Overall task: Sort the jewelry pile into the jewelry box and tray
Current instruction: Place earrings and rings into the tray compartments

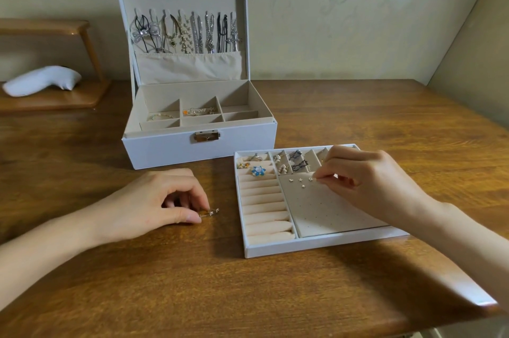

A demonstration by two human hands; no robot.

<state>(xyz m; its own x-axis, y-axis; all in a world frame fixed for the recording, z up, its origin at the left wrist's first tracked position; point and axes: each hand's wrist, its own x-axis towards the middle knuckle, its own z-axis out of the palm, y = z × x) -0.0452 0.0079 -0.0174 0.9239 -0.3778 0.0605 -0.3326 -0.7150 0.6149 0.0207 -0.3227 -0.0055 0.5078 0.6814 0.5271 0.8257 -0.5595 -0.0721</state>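
Work surface: a brown varnished wooden table (275,296) with pronounced grain, running back to the rear wall. Its near right corner is rounded and carries a bright highlight. Soft shadows lie on the top.

Rear wall: pale cream wallpaper (344,34) with a faint floral scroll pattern, most evident at upper right. A plain beige side wall (484,62) meets it at the right; the join appears slanted in this wide-angle view.

Far left, against the rear wall: a light orange-brown wooden shelf stand (55,102) with a lower board, a slanted post and an upper board. A white, soft, curved cushion (41,81) lies on the lower board.

Lighting: even and subdued.
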